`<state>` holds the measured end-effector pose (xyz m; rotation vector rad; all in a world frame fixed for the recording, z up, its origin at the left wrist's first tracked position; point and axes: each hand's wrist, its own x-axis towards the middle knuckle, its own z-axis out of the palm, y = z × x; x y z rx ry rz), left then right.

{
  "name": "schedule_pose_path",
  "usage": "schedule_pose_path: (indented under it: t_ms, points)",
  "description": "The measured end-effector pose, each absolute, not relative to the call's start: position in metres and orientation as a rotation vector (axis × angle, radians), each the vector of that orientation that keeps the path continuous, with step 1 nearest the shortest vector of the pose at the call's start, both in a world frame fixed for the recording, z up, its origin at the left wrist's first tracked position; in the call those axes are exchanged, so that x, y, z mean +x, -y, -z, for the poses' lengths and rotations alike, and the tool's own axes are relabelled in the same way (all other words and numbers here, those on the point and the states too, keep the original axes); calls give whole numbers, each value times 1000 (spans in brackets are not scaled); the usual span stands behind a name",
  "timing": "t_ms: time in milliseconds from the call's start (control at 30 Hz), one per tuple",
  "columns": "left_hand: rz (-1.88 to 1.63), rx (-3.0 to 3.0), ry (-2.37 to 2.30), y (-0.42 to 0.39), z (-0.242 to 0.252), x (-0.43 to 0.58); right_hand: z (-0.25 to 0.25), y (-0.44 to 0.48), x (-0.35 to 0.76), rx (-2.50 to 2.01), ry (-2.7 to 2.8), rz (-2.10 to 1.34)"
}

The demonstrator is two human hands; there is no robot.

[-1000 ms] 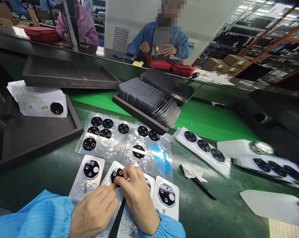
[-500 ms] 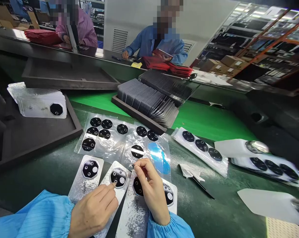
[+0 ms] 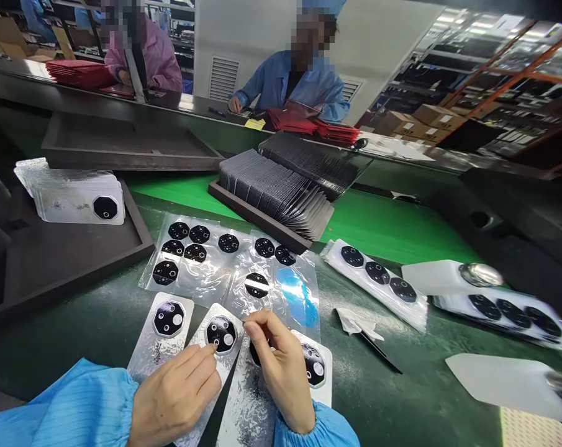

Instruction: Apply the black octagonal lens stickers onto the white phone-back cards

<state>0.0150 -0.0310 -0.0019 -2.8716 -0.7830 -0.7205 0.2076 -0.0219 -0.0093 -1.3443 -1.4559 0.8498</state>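
Several white phone back covers lie side by side in front of me, each with a black octagonal camera plate. My left hand [image 3: 178, 397] rests on the second cover [image 3: 218, 347], its fingertip touching just below the camera plate [image 3: 221, 333]. My right hand [image 3: 281, 372] lies over the third cover [image 3: 250, 403], thumb and forefinger pinched together above that cover's camera plate, which is mostly hidden. I cannot tell whether anything thin is held in the pinch. The first cover [image 3: 162, 335] and the fourth cover [image 3: 318, 369] lie untouched.
Clear film sheets [image 3: 201, 261] carrying black octagonal plates lie beyond the covers, with a blue film tab [image 3: 299, 298]. A dark tray [image 3: 66, 261] holds stacked covers at left. A tray of grey sheets [image 3: 281, 189] stands behind. More strips [image 3: 378, 279], tweezers [image 3: 378, 351]. Two people work across the bench.
My right hand left the second cover's camera plate, shifted right onto the third cover, lifted briefly in a pinch, then settled lower. My left hand has stayed in place.
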Motion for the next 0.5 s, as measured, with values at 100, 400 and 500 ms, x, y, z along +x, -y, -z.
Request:
schedule_pose_path:
  t_ms: [100,400,500]
  points:
    - [754,-2810,793,32,4,16,8,21,207,-1248,1543,-910]
    - [728,-2778,799,32,0,17,15,26,200,-1216,1749,-805]
    - [728,-2772,804,32,1,17,17,26,199,-1206,1866,-726]
